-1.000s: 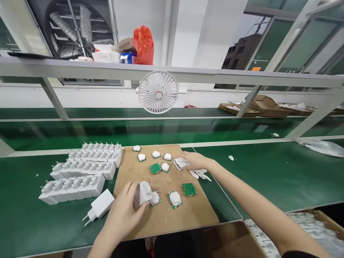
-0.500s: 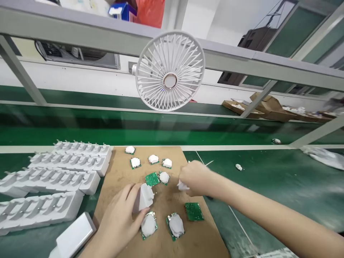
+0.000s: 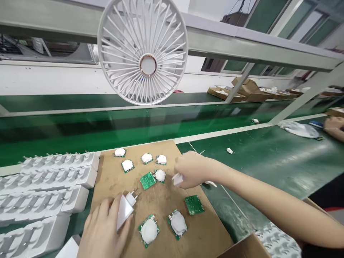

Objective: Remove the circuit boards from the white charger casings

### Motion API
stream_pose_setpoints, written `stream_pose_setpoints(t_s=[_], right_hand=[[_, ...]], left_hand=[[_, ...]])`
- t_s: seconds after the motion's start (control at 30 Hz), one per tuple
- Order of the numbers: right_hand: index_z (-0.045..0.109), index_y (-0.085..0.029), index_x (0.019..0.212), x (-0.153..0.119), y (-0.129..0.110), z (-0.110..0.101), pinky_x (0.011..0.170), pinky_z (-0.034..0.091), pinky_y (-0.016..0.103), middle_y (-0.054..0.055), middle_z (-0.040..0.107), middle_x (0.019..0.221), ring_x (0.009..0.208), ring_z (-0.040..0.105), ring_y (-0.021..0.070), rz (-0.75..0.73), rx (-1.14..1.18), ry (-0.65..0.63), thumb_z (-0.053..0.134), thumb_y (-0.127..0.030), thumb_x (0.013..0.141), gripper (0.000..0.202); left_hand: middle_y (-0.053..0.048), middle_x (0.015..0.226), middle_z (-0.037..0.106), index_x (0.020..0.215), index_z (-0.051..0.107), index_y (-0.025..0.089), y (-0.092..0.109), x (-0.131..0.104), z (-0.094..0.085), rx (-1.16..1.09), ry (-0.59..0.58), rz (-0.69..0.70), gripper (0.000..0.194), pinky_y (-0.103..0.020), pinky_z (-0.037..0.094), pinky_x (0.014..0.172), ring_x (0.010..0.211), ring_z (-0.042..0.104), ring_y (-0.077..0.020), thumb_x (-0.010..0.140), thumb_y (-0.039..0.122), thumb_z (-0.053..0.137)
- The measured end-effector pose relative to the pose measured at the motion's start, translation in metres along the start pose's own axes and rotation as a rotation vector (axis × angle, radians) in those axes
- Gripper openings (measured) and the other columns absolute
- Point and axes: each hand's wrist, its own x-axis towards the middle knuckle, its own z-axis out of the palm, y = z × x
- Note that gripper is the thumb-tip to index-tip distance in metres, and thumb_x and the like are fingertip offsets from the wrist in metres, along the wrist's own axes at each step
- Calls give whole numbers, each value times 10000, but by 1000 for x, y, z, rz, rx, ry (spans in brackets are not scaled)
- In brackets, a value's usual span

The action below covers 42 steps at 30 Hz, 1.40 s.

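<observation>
Left hand [image 3: 103,224]: grip closed on plug [image 3: 124,211], over card [image 3: 163,200], left side. Hold its flanks; keep 2 pins [image 3: 137,196] off boards [image 3: 195,205]. Right hand [image 3: 195,170]: grip pinching white part [image 3: 177,179], card's right; don't squash it.

Easiest lane is the bare brown cardboard [image 3: 165,199] between the middle pair of boards [image 3: 148,180] and the two front boards [image 3: 149,231], though the green board [image 3: 194,205] sits at the lane's right end and the left hand [image 3: 100,227] plus its white charger [image 3: 127,207] plug the left end. Further left, rows of white housings [image 3: 75,199] wall off any low route. The back of the cardboard has four boards [image 3: 127,165] with only small gaps between. Green tabletop [image 3: 268,156] to the right has loads of room, but the right hand [image 3: 192,170] and forearm cut across the near way in. Up high, the white fan [image 3: 148,65] is in the way
</observation>
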Motion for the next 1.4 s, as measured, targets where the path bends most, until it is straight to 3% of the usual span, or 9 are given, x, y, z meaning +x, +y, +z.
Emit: stream_pose_setpoints(t_s=[0.17, 0.27, 0.37, 0.47, 0.57, 0.77, 1.07, 1.2, 1.4], right_hand=[[618, -164, 718, -19, 3, 4, 513, 384, 271, 43, 650, 721, 631, 602, 189, -8, 82, 117, 681, -397, 726, 242], [609, -219, 919, -50, 0, 11, 510, 352, 256, 8, 674, 837, 659, 612, 170, -77, 196, 264, 660, -551, 713, 394], [562, -242, 1044, -70, -12, 30, 555, 384, 234, -20, 673, 822, 652, 612, 130, -254, 491, 593, 674, -614, 705, 515], [530, -225, 1060, -69, -29, 54, 617, 435, 244, 12, 687, 821, 673, 642, 142, -314, 636, 965, 590, -680, 760, 548], [510, -212, 1075, -58, -43, 70, 640, 475, 262, 52, 699, 864, 726, 677, 169, -323, 607, 1142, 499, -700, 808, 556], [501, -200, 1109, -53, -57, 80, 599, 498, 292, 93, 707, 889, 719, 692, 198, -328, 528, 1196, 516, -643, 838, 520], [514, -176, 1167, -57, -64, 76, 649, 536, 313, 117, 725, 926, 769, 699, 210, -323, 269, 1179, 608, -569, 821, 532], [529, -160, 1118, -55, -66, 73, 631, 523, 302, 113, 728, 897, 757, 692, 196, -334, 199, 1178, 512, -554, 892, 455], [583, -120, 1024, -56, -67, 69, 595, 508, 291, 116, 727, 861, 714, 680, 182, -365, 95, 1228, 470, -427, 953, 334]], left_hand=[[-112, 1102, 641, 1147, 574, 241, 12, -1, -14, -249, 163, 31, 366, -466, 468, 855, 1011, 612, -314, 829, 420, 555], [-86, 1084, 657, 1102, 586, 257, 31, -4, -26, -668, -12, -4, 265, -377, 508, 866, 1020, 625, -253, 873, 373, 520], [-62, 957, 685, 1044, 605, 253, 56, -4, -36, -1069, -293, -69, 235, -315, 548, 775, 895, 659, -211, 907, 368, 454], [-36, 794, 641, 835, 624, 222, 75, -3, -40, -1252, -333, -79, 181, -265, 526, 679, 743, 624, -172, 882, 342, 497], [-6, 692, 570, 711, 570, 197, 83, -4, -40, -1348, -357, -101, 200, -219, 476, 596, 645, 563, -133, 864, 318, 526], [3, 670, 530, 706, 535, 192, 85, -6, -38, -1303, -288, -203, 178, -232, 415, 601, 642, 514, -132, 857, 262, 472], [-9, 655, 507, 658, 482, 203, 82, -7, -36, -1192, -229, -161, 152, -260, 399, 601, 643, 494, -153, 802, 195, 437], [-13, 661, 513, 653, 479, 203, 80, -7, -35, -1192, -255, -150, 136, -261, 398, 599, 645, 502, -155, 780, 187, 436], [0, 637, 491, 617, 468, 198, 84, -2, -37, -1191, -325, -258, 112, -255, 372, 576, 615, 484, -145, 713, 143, 449]])
